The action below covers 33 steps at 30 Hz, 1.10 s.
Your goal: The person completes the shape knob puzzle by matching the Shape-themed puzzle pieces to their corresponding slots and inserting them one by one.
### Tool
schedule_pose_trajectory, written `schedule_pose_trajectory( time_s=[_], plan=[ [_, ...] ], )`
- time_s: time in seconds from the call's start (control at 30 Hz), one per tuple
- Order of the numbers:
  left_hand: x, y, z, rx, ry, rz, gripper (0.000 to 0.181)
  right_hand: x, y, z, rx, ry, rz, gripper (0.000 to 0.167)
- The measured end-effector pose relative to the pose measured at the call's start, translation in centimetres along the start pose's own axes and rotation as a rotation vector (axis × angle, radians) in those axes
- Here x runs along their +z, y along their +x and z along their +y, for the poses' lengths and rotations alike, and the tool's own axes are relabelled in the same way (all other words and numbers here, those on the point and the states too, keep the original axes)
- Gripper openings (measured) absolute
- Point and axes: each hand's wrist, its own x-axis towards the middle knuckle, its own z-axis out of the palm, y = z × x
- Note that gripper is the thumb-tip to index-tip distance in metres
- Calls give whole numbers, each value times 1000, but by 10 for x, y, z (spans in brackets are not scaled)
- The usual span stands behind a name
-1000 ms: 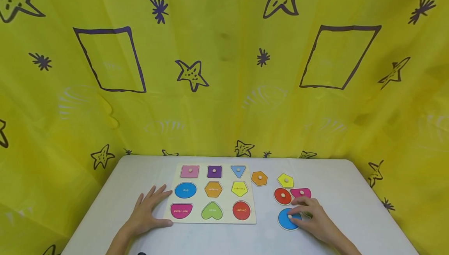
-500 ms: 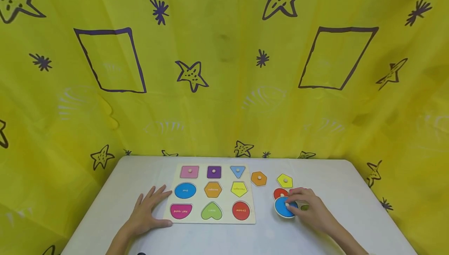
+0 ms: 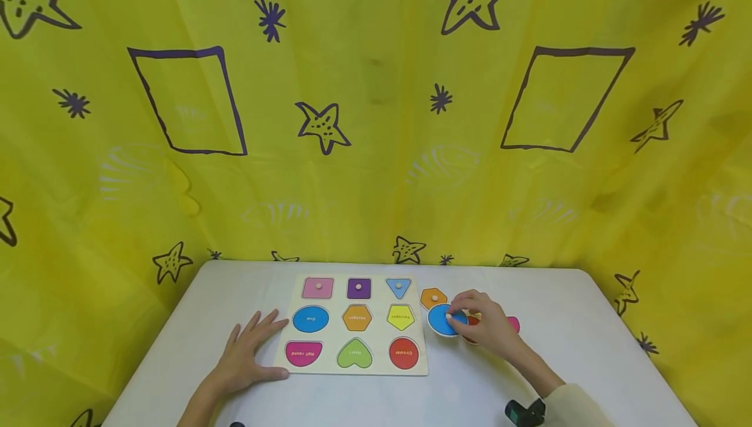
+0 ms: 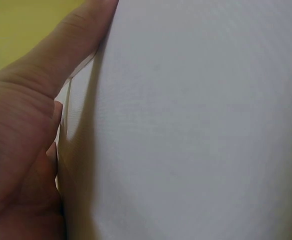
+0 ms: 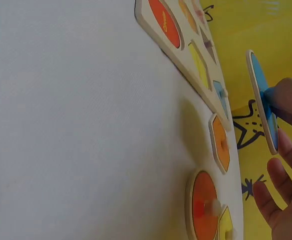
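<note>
My right hand (image 3: 490, 328) pinches the knob of a blue oval piece (image 3: 439, 320), holding it above the table just right of the puzzle board (image 3: 378, 365). In the right wrist view the blue piece (image 5: 259, 95) hangs clear of the surface, between thumb and fingers of the hand (image 5: 288, 200). My left hand (image 3: 241, 358) lies with spread fingers at the board's left edge, thumb near its lower left corner. The board's pink, purple and light blue triangle shapes in the back row have knobs; the blue oval space (image 3: 311, 318) shows its printed word.
An orange hexagon piece (image 3: 433, 298) lies right of the board. A red round piece (image 5: 204, 205) and a yellow piece (image 5: 226, 222) lie on the table, and a magenta piece (image 3: 514, 324) shows partly behind the right hand. A yellow curtain (image 3: 376, 185) stands behind.
My right hand has lifted the blue piece off the table and carried it left and away from me, towards the board. The left hand has stayed in place.
</note>
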Motion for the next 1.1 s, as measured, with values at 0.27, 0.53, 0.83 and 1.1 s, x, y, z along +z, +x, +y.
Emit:
schedule_pose_trajectory(
  time_s=[0.27, 0.53, 0.83, 1.1],
  plan=[
    [0, 0, 1, -8, -1, -5, 99, 30, 35, -17, 92, 64, -14, 11],
    [-2, 0, 4, -14, -5, -6, 99, 68, 61, -42, 115, 134, -26, 9],
    [-2, -1, 3, -19, -7, -9, 98, 116, 82, -67, 50, 187, -62, 8],
    [-2, 1, 4, -26, -1, -16, 98, 154, 93, -85, 97, 216, -76, 10]
  ],
)
